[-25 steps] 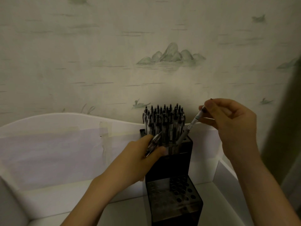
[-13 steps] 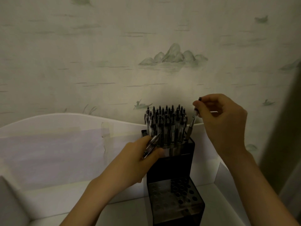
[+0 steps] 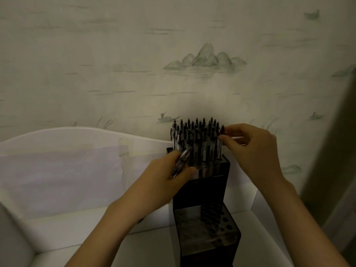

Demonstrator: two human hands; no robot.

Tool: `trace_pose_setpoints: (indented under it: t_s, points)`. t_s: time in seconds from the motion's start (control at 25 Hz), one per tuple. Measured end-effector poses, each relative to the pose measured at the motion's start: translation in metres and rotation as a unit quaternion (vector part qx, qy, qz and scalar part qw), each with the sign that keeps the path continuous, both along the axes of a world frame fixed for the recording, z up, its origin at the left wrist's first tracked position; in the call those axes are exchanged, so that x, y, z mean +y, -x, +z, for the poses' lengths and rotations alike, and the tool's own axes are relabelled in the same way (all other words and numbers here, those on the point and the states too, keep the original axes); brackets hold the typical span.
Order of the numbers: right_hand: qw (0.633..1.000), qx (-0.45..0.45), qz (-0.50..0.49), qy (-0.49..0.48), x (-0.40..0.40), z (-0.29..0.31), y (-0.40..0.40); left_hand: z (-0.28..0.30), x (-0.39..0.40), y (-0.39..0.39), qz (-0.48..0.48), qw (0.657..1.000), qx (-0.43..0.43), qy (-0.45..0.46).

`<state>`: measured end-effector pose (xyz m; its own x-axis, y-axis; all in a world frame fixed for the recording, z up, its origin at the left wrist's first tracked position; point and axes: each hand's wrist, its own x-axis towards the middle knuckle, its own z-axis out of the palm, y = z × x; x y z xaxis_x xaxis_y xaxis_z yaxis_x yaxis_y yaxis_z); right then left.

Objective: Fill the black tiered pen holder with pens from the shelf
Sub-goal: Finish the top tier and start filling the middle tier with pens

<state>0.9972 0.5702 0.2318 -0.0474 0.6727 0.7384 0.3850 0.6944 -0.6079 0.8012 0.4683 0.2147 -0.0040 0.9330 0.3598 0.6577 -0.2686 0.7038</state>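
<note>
We see the black pen holder [image 3: 206,189] standing at lower centre of the frame, on a white shelf [image 3: 57,236] against a wall with pale landscape wallpaper [image 3: 204,56]. The holder has two tiers. The upper tier, at the centre of the frame, is packed with upright pens [image 3: 196,139], their dark caps pointing up. The lower tier [image 3: 204,230], nearer the bottom edge, shows rows of round holes with no pens in them.

The left hand [image 3: 169,170] sits just left of the upper tier, touching its front-left corner. Its fingers are curled round a small bundle of spare pens [image 3: 182,160], which tilts up and to the right (the exact count cannot be told in this light).

The right hand [image 3: 252,149] is at the right of the packed pens. Its thumb and forefinger pinch the top of one pen [image 3: 222,135] at the right edge of the cluster; this pen stands nearly upright, its lower end down in the upper tier among the others.

Both forearms enter from the bottom edge of the frame.
</note>
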Motion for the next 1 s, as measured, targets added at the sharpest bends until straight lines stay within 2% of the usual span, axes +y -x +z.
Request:
trace_pose_setpoints:
  t_s: [0.16,0.28,0.48,0.72,1.0]
  points:
    - [0.998,0.036,0.006,-0.059,-0.026,-0.013,0.002,-0.002,-0.002,0.002,-0.012,1.0,0.003,0.008]
    - [0.993,0.025,0.112,0.016,-0.049,-0.03,0.015,-0.008,-0.003,0.001,-0.015,1.0,-0.008,0.022]
    - [0.957,0.026,0.241,0.157,-0.055,-0.052,0.033,-0.019,-0.009,0.002,-0.043,0.997,-0.038,0.044]
    - [0.927,0.028,0.304,0.219,-0.054,-0.063,0.04,-0.031,-0.02,0.005,-0.082,0.989,-0.107,0.066]
    - [0.916,0.021,0.325,0.235,-0.06,-0.074,0.049,-0.036,-0.032,0.012,-0.085,0.987,-0.098,0.095]
